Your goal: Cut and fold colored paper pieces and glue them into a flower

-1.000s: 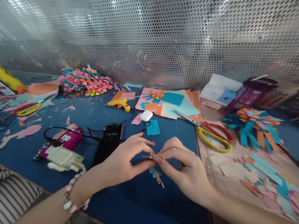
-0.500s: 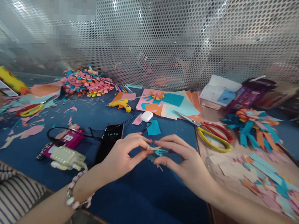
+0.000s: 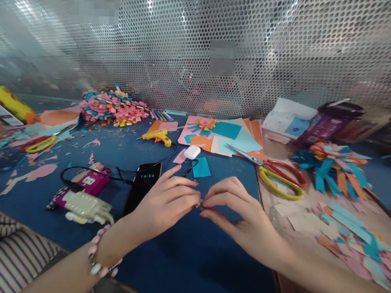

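Observation:
My left hand (image 3: pixel 167 201) and my right hand (image 3: pixel 240 209) meet above the blue table, fingertips close together. Between them is a small cut paper piece (image 3: pixel 198 204), light blue where it shows; the fingers hide most of it. My left hand pinches it with the index finger raised away. The thumb and fingers of my right hand are closed on its right side. Just beyond lie a blue paper square (image 3: pixel 202 167), a white earbud case (image 3: pixel 192 152) and a pink paper scrap (image 3: pixel 180 156). A black phone (image 3: pixel 138 193) lies beside my left hand.
A yellow glue gun (image 3: pixel 157 137) trails its cable to a pink power bank (image 3: pixel 86 183). Large scissors (image 3: pixel 278 174) lie at right, near a paper flower (image 3: pixel 335 159) and loose strips. Coloured sheets (image 3: pixel 247 138) and a paper-flower heap (image 3: pixel 111 108) line the perforated metal wall (image 3: pixel 173 55).
My fingers have closed in around the paper piece, whose blue and peach strips showed before and are now mostly covered. My left index finger has lifted, and the hands have drawn nearer.

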